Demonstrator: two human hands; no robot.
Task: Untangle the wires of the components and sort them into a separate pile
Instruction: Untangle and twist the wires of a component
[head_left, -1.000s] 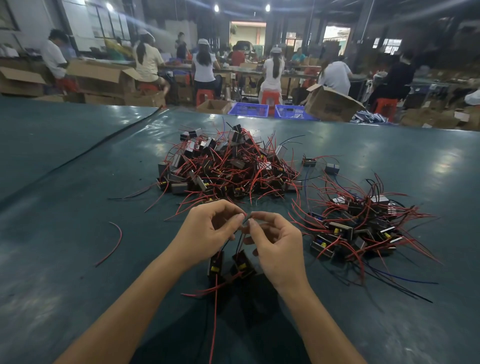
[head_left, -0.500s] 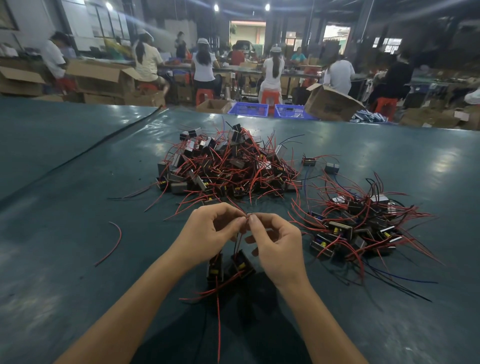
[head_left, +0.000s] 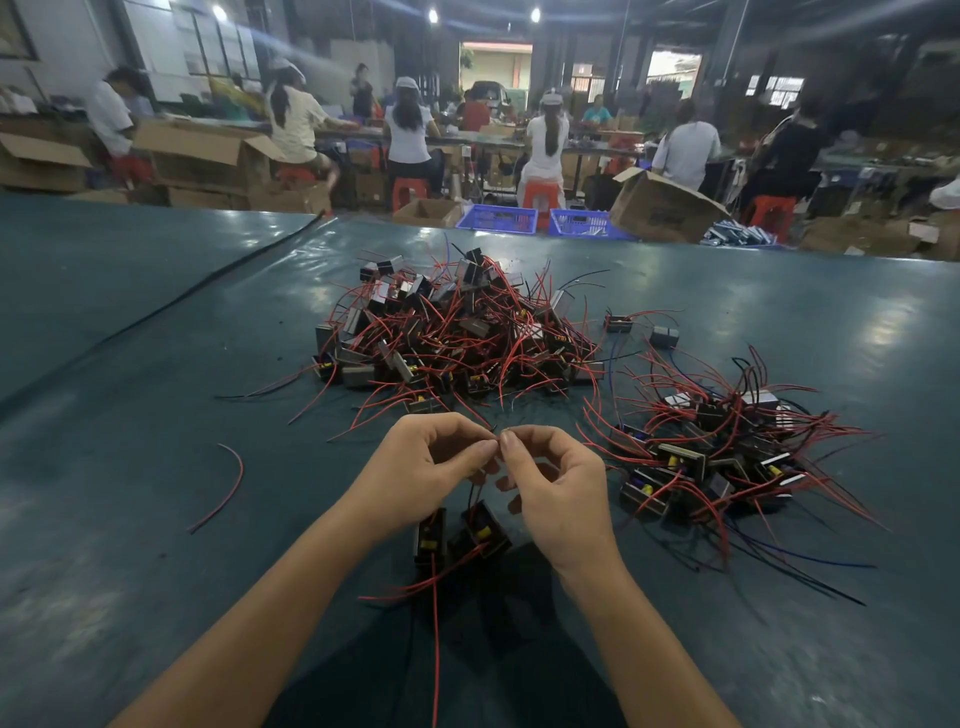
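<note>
My left hand (head_left: 426, 467) and my right hand (head_left: 558, 493) meet fingertip to fingertip above the table, each pinching thin dark wires. Two small black components with yellow parts (head_left: 460, 532) hang from those wires just below my hands, red wires trailing toward me. A big tangled pile of components with red wires (head_left: 452, 332) lies straight ahead. A second, looser pile (head_left: 722, 452) lies to the right of my hands.
The dark green table (head_left: 130, 519) spreads wide. One loose red wire (head_left: 228, 483) lies left of my hands. Two stray components (head_left: 618, 323) sit between the piles. Beyond the far edge are blue crates (head_left: 498, 218), cardboard boxes and seated people.
My hands have drawn slightly closer, fingertips now together on the wires. The two hanging components have shifted a little; the piles are unchanged.
</note>
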